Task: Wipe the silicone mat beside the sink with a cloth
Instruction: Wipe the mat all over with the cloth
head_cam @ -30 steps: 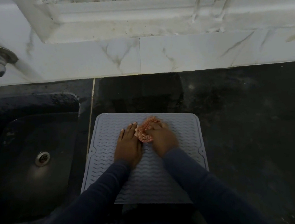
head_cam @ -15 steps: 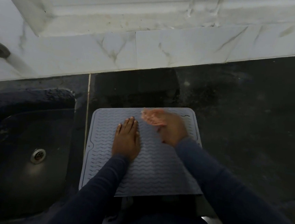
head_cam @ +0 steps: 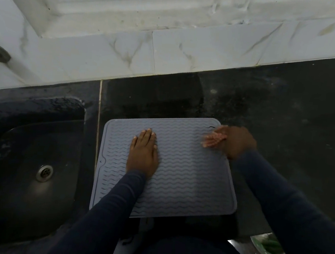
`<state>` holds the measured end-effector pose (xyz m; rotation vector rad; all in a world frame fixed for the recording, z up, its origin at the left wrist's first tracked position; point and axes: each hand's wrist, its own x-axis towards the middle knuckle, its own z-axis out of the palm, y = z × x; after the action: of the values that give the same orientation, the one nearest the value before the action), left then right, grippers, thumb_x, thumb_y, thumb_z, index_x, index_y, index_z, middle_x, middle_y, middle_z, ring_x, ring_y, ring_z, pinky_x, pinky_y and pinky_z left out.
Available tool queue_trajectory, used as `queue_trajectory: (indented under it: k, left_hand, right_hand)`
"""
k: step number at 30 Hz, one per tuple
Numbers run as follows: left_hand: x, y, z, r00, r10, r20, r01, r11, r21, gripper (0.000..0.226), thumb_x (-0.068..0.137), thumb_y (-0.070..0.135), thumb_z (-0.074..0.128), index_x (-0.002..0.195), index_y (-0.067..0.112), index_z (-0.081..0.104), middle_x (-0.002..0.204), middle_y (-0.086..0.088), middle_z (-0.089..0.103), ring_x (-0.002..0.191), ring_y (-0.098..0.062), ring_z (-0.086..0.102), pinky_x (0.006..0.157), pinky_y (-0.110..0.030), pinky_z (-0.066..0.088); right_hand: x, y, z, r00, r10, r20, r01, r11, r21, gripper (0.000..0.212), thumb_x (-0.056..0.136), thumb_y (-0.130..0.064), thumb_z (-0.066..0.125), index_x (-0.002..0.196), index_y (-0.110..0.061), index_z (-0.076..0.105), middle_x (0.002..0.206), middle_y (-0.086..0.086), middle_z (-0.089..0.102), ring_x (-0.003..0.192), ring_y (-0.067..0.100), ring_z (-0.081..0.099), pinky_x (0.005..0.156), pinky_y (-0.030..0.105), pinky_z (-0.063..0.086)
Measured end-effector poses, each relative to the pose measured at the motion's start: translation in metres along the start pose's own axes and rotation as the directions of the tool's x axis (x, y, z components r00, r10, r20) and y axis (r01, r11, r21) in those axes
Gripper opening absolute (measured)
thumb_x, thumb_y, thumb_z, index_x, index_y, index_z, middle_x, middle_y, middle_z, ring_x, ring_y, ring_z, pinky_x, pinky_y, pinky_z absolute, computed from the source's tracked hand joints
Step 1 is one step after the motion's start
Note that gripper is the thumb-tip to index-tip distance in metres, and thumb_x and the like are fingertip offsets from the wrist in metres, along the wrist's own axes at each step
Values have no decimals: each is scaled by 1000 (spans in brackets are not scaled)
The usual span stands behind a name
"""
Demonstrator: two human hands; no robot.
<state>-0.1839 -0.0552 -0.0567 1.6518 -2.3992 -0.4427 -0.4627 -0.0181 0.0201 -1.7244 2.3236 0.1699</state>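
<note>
Lying flat, the left hand [head_cam: 143, 155] is pressed on the grey mat [head_cam: 184, 181]; a pink cloth [head_cam: 214, 141] is held in the grip of the right hand [head_cam: 240, 142] at the mat's far edge.

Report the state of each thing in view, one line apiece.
grey ribbed silicone mat: flat on the dark counter.
pink cloth: bunched, at the mat's far right corner, blurred.
left hand: flat, fingers straight, pressing on the mat.
right hand: grips the cloth.
dark sink: drain uncovered.

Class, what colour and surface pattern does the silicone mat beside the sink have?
The mat is grey with wavy ridges, seen in the head view.
</note>
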Motion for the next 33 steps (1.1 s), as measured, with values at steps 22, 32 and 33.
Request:
queue_trajectory:
  k: [22,32,33]
  left_hand:
    - [-1,0,-5,1000,-3,6,3,999,-39,58,93,36,26,146,14,36,156,-7,28,145,-22,20,119,-36,4]
    - [-3,-4,-4,999,18,26,-17,1000,-8,60,90,30,29,147,11,33,156,-9,26,145,-24,19,118,-35,4]
    - [-3,-4,-4,1000,20,19,-20,1000,-8,60,90,30,28,147,11,32,156,-8,26,145,-23,19,118,-35,3]
  right_hand:
    - [-25,-75,-5,981,-178,-77,190,800,569,26,93,-24,59,117,-29,68,102,-14,62,92,4,61,81,26,48]
    - [-26,-62,24,971,-238,22,225,943,245,34,88,-53,53,110,-32,68,115,-5,64,108,21,59,90,36,48]
    - [-24,-40,17,987,-153,57,135,960,247,34,86,-53,56,110,-33,69,114,-6,65,107,21,61,88,34,49]
